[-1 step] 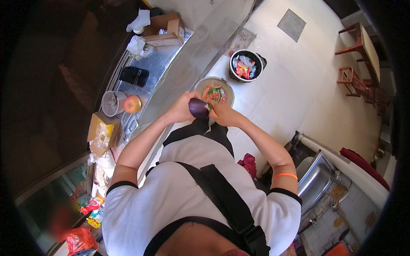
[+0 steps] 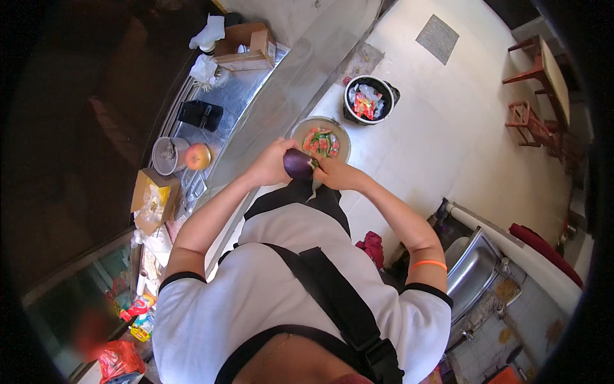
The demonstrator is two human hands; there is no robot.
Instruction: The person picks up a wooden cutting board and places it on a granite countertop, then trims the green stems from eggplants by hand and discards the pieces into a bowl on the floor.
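Note:
In front of my waist, my left hand (image 2: 274, 163) is wrapped round the fat end of a dark purple eggplant (image 2: 297, 164). My right hand (image 2: 339, 174) is closed at the other end, its fingertips against the pale stem area. A narrow pale strip (image 2: 315, 187) hangs below those fingertips; whether it is peel or a blade is unclear. What my right fingers pinch is hidden. Just beyond the eggplant, on the floor, stands a round basin (image 2: 346, 142) with red and green watermelon rinds (image 2: 322, 142) in it.
A lined bin (image 2: 350, 114) holding wrappers stands past the basin. Along the left runs a metal counter (image 2: 240, 96) with a cardboard box (image 2: 246, 61), a black holder (image 2: 200, 115), a plastic tub (image 2: 167, 157) and an apple (image 2: 197, 157). A sink (image 2: 473, 272) is at the right.
The pale strip under my right fingertips shows a little wider and clearer. Both hands stay almost in the same place on the eggplant.

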